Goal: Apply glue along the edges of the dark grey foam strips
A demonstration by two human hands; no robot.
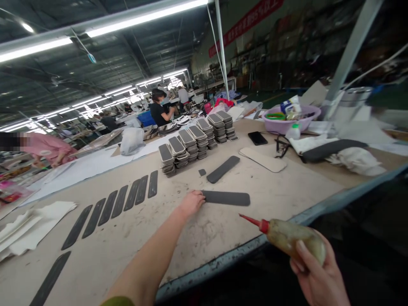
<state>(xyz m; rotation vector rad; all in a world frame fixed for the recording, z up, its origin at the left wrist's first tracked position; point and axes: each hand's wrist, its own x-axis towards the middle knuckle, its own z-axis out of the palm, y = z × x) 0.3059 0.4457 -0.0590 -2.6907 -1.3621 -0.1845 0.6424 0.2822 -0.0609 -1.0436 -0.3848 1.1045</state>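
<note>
In the head view, the left hand [192, 203] rests with its fingers curled loosely on the left end of a flat, dark grey rounded strip [227, 198] lying on the worn beige tabletop [287, 191]. The right hand [318, 276], off the tabletop's near edge, has its fingers wrapped round a yellowish squeeze bottle with a red nozzle [287, 238], its tip aimed toward the strip. Similar strips [111, 208] lie in a row to the left.

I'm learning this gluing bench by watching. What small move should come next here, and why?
Probably swing the glue bottle in the right hand over to the dark strip. The left hand already pins the strip's end flat on the table, while the red nozzle points toward it from short of it.
</note>
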